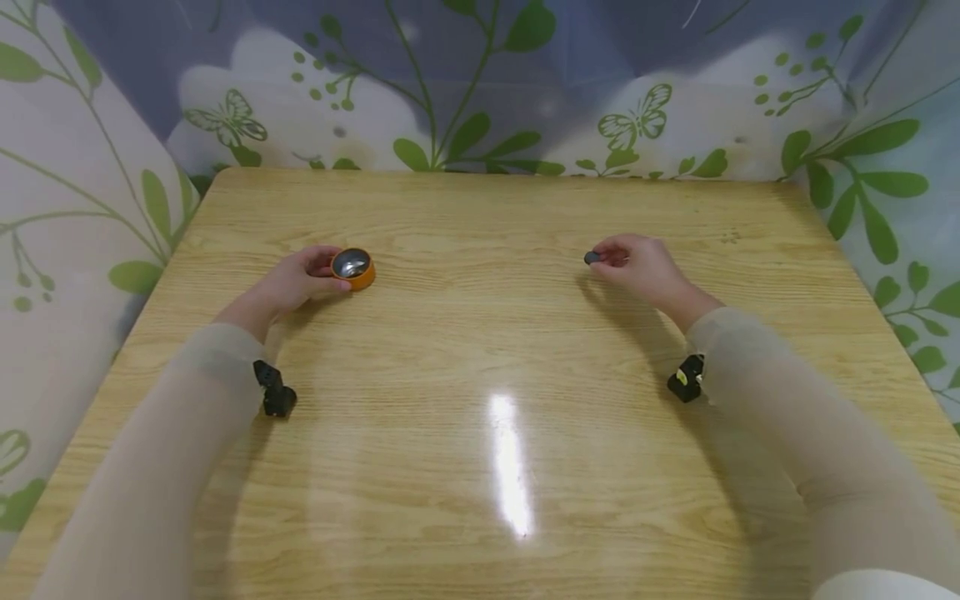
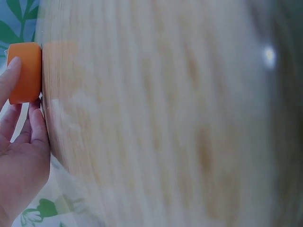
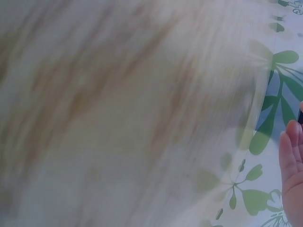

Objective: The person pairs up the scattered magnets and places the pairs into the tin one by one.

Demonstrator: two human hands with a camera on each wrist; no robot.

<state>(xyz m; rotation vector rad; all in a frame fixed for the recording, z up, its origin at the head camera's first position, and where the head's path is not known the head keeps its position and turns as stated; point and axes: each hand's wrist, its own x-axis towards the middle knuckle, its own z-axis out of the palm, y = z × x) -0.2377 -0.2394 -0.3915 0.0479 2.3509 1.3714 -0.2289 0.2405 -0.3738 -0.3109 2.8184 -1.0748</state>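
On the left part of the table, my left hand (image 1: 292,279) grips a round orange dish-like object (image 1: 363,282) with a shiny, mirror-like top. Its thumb lies along the near side and the fingers are behind. In the left wrist view, the smooth orange side (image 2: 28,71) appears close to the tabletop, the thumb against it. Over the right part, my right hand (image 1: 641,267) pinches a small dark grey piece (image 1: 591,258) between thumb and fingertips. Only a sliver of that dark piece (image 3: 300,117) shows in the right wrist view; its exact kind cannot be told.
A wood-grain table (image 1: 420,350) lies under both hands, with a bright light reflection near its middle. Leaf-patterned cloth (image 1: 465,108) hangs behind it and at both sides. Small black devices (image 1: 276,390) sit on both wrists.
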